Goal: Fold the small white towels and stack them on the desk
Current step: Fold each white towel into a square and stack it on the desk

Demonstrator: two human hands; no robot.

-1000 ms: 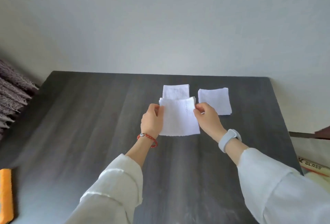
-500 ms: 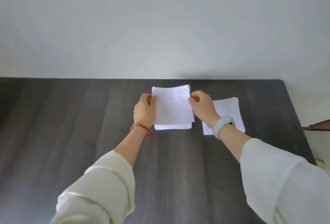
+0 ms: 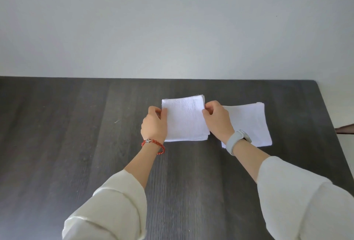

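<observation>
At the bottom of the frame our two white sleeves (image 3: 107,207) come in from the lower corners, and our forearms run up toward the middle of the dark counter (image 3: 76,144).

Just past the wrists, our left hand (image 3: 154,126) pinches the left edge of the folded towel (image 3: 184,119), thumb on top and fingers curled under. Our right hand (image 3: 217,120) pinches its right edge the same way. The towel sits dead between our hands at centre frame, neither hand nearer. It looks a little longer near-to-far than across. It lies on a stack (image 3: 186,140) whose layered edges peek out along the near side and at the lower right corner. We judge the next thing is to square it up and let go.

To the right of centre lies a second towel (image 3: 249,123), just beside the stack. Our right wrist and its pale watch (image 3: 237,141) cover its near left part, so whether it touches the stack is unclear. How many towels the stack holds is hard to make out.

Beyond, the counter's far edge meets a plain wall (image 3: 172,29).
</observation>
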